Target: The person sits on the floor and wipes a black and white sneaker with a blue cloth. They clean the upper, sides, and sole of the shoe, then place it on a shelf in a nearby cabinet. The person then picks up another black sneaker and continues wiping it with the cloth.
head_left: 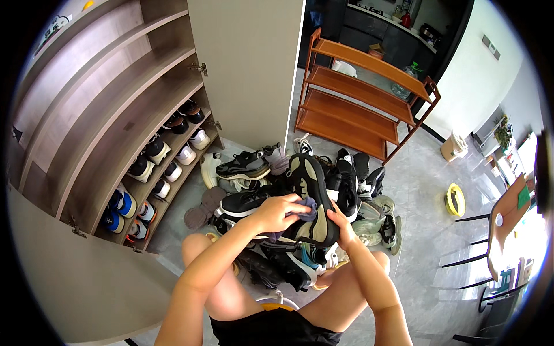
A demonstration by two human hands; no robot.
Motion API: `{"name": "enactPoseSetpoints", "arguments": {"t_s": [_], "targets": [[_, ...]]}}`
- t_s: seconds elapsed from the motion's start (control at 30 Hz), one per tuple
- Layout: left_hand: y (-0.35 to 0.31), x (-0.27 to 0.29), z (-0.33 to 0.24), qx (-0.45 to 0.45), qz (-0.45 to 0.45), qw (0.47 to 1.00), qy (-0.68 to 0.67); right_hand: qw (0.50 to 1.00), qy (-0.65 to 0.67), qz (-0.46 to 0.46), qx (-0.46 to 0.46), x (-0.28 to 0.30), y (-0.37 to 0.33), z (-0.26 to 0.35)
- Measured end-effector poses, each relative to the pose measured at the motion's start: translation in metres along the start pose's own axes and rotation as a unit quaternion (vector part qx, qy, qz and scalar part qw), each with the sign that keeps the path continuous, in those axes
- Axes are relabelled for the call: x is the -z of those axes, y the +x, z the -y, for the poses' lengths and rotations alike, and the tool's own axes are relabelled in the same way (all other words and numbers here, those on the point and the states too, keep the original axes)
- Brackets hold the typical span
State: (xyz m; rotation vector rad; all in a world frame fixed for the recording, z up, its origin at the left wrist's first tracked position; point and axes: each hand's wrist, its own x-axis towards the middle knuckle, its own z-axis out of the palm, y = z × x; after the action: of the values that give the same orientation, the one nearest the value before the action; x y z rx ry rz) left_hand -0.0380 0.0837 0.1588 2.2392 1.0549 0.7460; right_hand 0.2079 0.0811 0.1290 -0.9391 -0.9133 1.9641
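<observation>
A black and cream sneaker [314,196] is held up over the pile, its sole side turned toward me. My right hand [341,226] grips it at its near right edge, fingers partly hidden behind it. A dark blue-grey cloth [307,209] is bunched in my left hand [280,213], pressed against the shoe. Under and around both hands lies a heap of shoes, among them a black and grey sneaker [243,166], black shoes [346,181] to the right and a dark sneaker [288,266] between my knees.
On the left stands an open shoe cabinet [124,124] with several pairs on its lower shelves; its door [242,69] swings out at the back. A brown wooden rack [358,109] stands behind the heap. A yellow basin [455,200] and a chair [501,225] are on the right.
</observation>
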Motion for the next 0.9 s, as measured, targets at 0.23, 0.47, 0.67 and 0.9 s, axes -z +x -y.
{"name": "enactPoseSetpoints", "arguments": {"t_s": [0.23,0.47,0.67,0.9], "targets": [[0.003,-0.007,0.009,0.036,-0.207,0.964,0.163,0.996,-0.055,0.06,-0.036,0.003,-0.008,-0.006],[0.009,0.012,0.04,0.054,-0.306,0.934,0.178,0.992,-0.099,0.059,-0.046,-0.016,-0.014,-0.001],[-0.001,-0.008,-0.009,-0.127,-0.176,0.974,0.065,0.998,-0.045,0.034,-0.033,-0.01,-0.007,0.004],[0.007,0.007,0.039,0.062,-0.327,0.917,0.219,0.968,-0.227,0.103,-0.04,-0.021,-0.024,0.008]]}}
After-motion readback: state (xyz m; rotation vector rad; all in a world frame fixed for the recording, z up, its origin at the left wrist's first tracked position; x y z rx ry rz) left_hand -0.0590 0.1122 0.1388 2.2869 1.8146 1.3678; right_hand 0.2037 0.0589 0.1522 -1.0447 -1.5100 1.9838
